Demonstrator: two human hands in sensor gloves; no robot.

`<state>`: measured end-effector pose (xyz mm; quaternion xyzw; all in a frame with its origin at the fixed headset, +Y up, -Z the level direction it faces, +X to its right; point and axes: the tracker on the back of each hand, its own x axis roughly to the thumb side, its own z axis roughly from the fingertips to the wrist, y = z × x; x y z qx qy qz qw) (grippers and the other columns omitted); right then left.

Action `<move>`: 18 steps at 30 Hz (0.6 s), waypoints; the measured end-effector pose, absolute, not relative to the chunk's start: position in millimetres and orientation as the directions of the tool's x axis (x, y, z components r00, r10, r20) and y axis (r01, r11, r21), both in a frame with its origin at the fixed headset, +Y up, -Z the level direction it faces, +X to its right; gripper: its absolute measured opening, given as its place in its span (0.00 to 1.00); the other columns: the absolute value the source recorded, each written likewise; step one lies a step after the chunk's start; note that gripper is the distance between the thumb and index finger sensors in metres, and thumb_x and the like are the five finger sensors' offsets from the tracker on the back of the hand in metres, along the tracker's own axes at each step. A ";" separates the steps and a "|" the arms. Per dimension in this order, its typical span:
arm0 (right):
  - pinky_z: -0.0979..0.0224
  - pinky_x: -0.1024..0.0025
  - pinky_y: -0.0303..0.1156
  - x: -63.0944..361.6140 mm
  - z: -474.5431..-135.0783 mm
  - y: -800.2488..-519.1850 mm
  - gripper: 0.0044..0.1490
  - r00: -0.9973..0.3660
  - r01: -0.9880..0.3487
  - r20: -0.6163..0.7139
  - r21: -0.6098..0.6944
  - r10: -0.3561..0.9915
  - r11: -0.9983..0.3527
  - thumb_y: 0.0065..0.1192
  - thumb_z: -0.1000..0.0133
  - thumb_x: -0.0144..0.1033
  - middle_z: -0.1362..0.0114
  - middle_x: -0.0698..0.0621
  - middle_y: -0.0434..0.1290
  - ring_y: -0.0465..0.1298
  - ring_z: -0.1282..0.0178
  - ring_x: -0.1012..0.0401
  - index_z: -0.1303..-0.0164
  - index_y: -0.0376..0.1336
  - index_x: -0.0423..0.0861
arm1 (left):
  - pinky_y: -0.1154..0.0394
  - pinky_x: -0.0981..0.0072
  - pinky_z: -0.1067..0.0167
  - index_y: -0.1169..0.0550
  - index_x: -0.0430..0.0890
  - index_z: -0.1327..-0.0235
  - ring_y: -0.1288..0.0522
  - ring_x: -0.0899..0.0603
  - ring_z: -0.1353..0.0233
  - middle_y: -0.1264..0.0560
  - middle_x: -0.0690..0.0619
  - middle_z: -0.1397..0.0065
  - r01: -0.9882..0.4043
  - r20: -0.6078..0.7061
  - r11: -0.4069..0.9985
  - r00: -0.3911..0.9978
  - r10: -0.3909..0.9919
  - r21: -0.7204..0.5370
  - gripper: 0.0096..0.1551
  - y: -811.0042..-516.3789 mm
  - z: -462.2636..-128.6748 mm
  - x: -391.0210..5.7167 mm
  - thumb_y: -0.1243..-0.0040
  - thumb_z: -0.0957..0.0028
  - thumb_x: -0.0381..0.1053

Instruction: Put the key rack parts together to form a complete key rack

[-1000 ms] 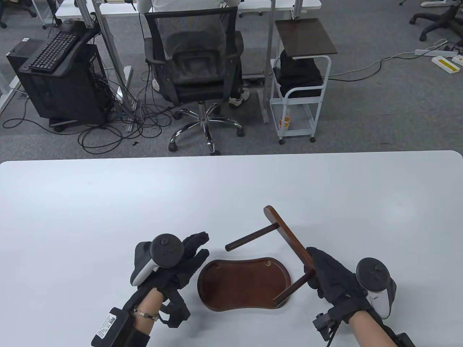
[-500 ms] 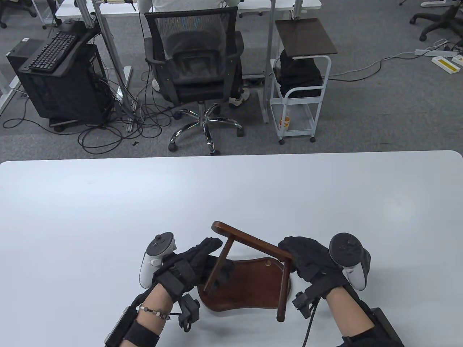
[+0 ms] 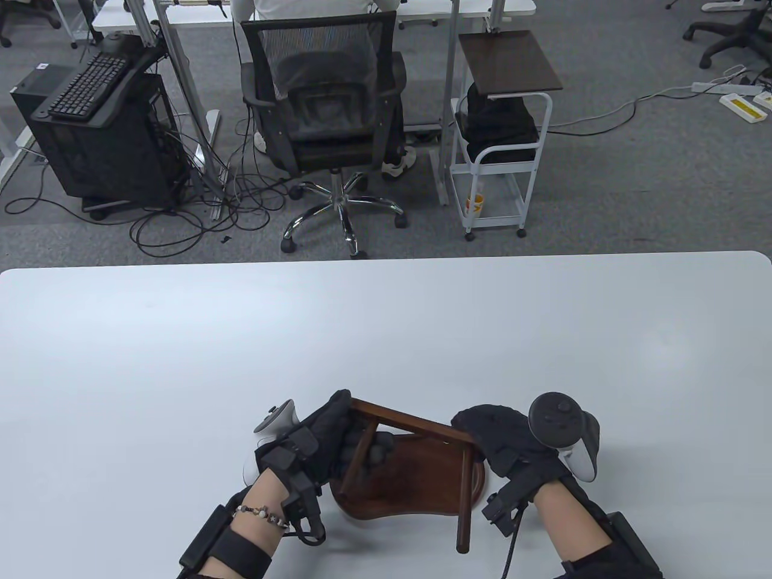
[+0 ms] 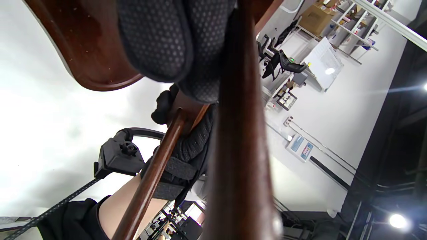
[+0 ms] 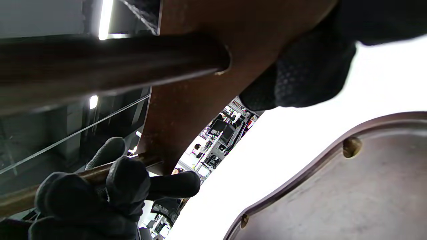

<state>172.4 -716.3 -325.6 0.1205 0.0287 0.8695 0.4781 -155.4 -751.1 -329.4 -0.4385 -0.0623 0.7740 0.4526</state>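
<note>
A dark wooden tray base point(image 3: 398, 509) lies on the white table near the front edge. Above it is the rack frame: a crossbar point(image 3: 410, 422) with a left post point(image 3: 354, 467) and a right post point(image 3: 464, 506) pointing toward me. My left hand point(image 3: 356, 437) grips the left post near the bar. My right hand point(image 3: 482, 431) grips the bar's right end. In the right wrist view the tray point(image 5: 350, 200) shows two brass sockets point(image 5: 352, 146) on its rim, with the bar point(image 5: 186, 100) above them and apart from them. In the left wrist view my fingers point(image 4: 166, 36) wrap the post point(image 4: 240, 133).
The white table point(image 3: 181, 362) stretches to both sides and beyond the tray. The right post's free end point(image 3: 462, 546) hangs past the tray's front rim. An office chair point(image 3: 325, 108) and a small cart point(image 3: 500, 126) stand on the floor beyond the table.
My right hand swung the frame from the right to above the tray. My left hand came in and gripped the left post. Both hands then brought the frame lower and nearer to me.
</note>
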 end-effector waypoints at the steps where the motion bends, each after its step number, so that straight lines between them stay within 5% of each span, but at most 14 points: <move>1: 0.67 0.53 0.78 171.8 -325.4 -716.3 0.27 -0.514 -0.823 0.185 0.167 0.838 -0.542 0.58 0.38 0.48 0.48 0.41 0.85 0.84 0.62 0.44 0.50 0.75 0.38 | 0.16 0.56 0.47 0.69 0.27 0.25 0.14 0.44 0.42 0.26 0.35 0.28 -0.651 -0.629 -0.584 -0.203 0.750 -0.485 0.61 -752.2 -329.3 -155.6 0.63 0.35 0.71; 12: 0.58 0.51 0.77 162.0 -315.2 -703.2 0.28 -0.608 -0.724 0.352 0.123 0.712 -0.679 0.55 0.38 0.49 0.43 0.42 0.83 0.81 0.55 0.44 0.45 0.73 0.40 | 0.18 0.50 0.46 0.57 0.33 0.20 0.15 0.40 0.41 0.23 0.37 0.31 -0.678 -0.609 -0.517 -0.128 0.783 -0.522 0.49 -750.4 -328.4 -160.3 0.72 0.33 0.70; 18: 0.38 0.33 0.67 173.5 -314.4 -704.0 0.41 -0.594 -0.766 0.229 0.133 0.771 -0.629 0.46 0.35 0.53 0.20 0.32 0.66 0.68 0.30 0.34 0.20 0.57 0.37 | 0.19 0.49 0.45 0.56 0.34 0.19 0.15 0.40 0.40 0.23 0.38 0.30 -0.728 -0.529 -0.410 -0.077 0.845 -0.550 0.48 -744.8 -328.7 -162.2 0.70 0.33 0.70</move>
